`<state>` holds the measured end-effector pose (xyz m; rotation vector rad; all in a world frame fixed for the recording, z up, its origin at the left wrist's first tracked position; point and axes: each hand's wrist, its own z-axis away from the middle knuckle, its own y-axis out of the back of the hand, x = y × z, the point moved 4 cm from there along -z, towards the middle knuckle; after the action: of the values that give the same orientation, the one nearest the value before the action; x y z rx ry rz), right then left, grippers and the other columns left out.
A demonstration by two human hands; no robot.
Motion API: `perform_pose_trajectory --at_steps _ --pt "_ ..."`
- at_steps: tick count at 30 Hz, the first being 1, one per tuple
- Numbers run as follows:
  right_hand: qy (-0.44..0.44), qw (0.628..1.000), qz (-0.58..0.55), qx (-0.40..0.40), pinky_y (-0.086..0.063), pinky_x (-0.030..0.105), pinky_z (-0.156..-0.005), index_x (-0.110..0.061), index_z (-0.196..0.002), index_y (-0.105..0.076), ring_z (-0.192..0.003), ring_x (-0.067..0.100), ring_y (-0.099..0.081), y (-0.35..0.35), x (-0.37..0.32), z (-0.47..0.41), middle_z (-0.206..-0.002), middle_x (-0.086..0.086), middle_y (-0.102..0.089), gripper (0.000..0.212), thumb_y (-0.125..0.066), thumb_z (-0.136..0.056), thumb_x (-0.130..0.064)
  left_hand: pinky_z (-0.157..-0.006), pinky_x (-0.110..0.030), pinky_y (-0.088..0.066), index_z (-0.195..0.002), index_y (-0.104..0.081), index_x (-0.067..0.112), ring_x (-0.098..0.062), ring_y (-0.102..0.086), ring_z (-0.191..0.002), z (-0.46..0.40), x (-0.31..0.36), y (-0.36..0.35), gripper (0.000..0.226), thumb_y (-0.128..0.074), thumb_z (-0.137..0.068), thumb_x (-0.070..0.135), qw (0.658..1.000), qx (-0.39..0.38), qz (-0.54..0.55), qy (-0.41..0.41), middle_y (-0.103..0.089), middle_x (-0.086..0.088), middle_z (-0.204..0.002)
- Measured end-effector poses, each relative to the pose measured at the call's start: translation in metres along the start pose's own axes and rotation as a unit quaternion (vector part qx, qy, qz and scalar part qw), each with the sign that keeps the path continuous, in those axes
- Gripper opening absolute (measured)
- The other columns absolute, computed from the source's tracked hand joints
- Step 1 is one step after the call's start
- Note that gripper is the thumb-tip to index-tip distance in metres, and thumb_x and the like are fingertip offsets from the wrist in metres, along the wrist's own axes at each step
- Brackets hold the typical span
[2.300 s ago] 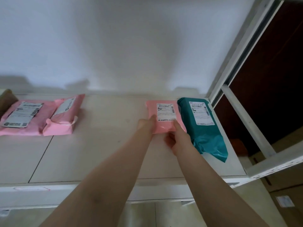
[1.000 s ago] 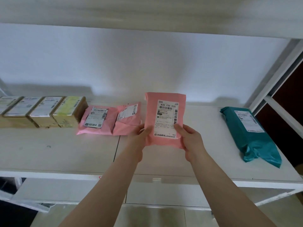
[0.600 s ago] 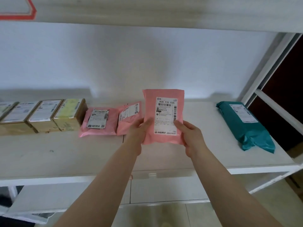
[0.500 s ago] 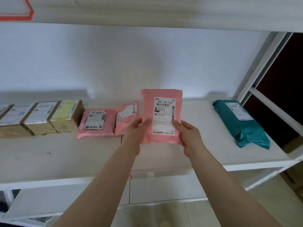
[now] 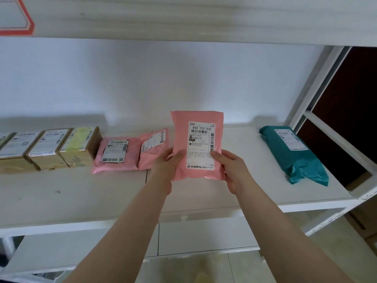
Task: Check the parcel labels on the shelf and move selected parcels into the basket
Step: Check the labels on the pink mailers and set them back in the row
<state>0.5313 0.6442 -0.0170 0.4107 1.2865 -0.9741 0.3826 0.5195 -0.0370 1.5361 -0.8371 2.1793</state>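
So both hands are on the pink parcel (image 5: 196, 146), held upright above the shelf (image 5: 71, 193) with the label facing the camera: left hand (image 5: 167, 166) has its fingers curled round the left edge, right hand (image 5: 230, 170) has its thumb pinching the lower right side. Main risk I'd guess: it's a floppy poly mailer held only near the bottom, so it could sag or slip if either grip loosens while carrying it off. Also easy to misread the label. No basket in view at all, so can't say what's in it. Sitting on the shelf are cardboard boxes (image 5: 49, 148), two other pink mailers (image 5: 130, 154) and a teal parcel (image 5: 293, 154) well off to the right.
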Motion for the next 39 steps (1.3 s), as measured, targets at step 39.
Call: perform_pose_trajectory --at_steps 39 --pt "-0.009 0.997 -0.006 -0.074 -0.057 0.045 -0.092 -0.011 -0.12 -0.071 -0.104 0.028 -0.071 -0.007 0.009 -0.022 -0.112 0.009 -0.075 0.032 -0.068 -0.088 -0.009 -0.093 -0.049 -0.053 -0.116 -0.068 0.02 -0.027 -0.069 -0.105 -0.002 -0.011 0.006 0.028 -0.069 -0.088 0.02 0.999 0.02 0.04 0.009 -0.074 -0.003 -0.112"
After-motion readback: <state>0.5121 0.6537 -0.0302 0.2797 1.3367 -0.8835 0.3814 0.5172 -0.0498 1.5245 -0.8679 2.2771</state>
